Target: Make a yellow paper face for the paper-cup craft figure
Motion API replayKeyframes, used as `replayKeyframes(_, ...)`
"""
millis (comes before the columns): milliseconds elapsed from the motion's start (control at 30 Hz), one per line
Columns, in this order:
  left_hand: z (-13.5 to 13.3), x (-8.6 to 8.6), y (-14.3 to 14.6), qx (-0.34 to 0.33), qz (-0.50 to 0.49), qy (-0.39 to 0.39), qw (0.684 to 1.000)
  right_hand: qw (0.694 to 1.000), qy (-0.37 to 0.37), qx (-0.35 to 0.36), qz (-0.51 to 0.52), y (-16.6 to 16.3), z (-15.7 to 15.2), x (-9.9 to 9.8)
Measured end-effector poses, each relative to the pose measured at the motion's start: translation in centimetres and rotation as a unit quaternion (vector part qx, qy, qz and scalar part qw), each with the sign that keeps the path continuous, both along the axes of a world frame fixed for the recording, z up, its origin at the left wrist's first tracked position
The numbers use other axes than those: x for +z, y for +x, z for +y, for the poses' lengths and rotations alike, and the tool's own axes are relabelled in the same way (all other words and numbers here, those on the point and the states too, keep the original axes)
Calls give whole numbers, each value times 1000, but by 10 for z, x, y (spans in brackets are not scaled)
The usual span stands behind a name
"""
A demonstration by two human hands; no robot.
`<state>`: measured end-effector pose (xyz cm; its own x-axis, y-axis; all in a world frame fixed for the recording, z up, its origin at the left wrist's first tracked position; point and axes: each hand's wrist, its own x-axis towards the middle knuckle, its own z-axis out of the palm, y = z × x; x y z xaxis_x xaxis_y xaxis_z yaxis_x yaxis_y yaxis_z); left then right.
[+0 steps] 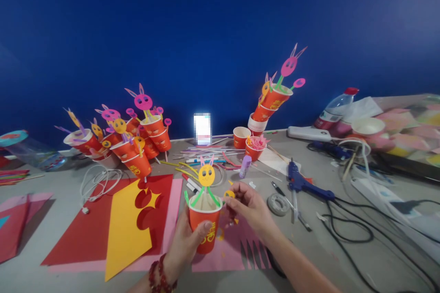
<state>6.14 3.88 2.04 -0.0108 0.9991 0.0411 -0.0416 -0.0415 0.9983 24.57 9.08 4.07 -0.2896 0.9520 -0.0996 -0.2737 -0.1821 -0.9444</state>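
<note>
An orange paper cup [205, 219] with yellow lettering stands upright in my left hand [182, 242], whose fingers wrap round its side. Out of the cup rises a yellow smiling paper face [206, 175] with pink ears, on green pipe cleaners [205, 192] that bend over the rim. To the right of the rim, my right hand [249, 206] pinches a small yellow paper disc [229, 194] beside the end of a green pipe cleaner. Whether the disc touches that end I cannot tell. Beneath the cup lies pink paper [220, 261] with slits cut in it.
Finished cups [137, 165] stack at the left; another stack [264, 112] leans at the right. A blue glue gun [305, 185], tape roll [278, 204] and cables [360, 233] lie at right. Red paper [85, 233] and yellow paper [125, 229] lie left. A lit phone [202, 129] stands behind.
</note>
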Motion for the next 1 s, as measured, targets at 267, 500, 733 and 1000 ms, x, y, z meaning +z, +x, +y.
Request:
replayKeyframes(267, -3, 1, -1, 19, 30, 7, 999, 1000, -4, 7, -10, -1, -4, 4)
replayKeyframes(500, -3, -3, 0, -5, 42, 19, 999, 1000, 6, -15, -7, -1, -4, 2)
replayKeyframes(733, -3, -5, -2, 16, 35, 30, 999, 1000, 7, 0, 10, -1, -5, 4)
replayKeyframes(1000, -3, 0, 3, -9, 11, 7, 1000, 1000, 18, -6, 4, -1, -6, 2)
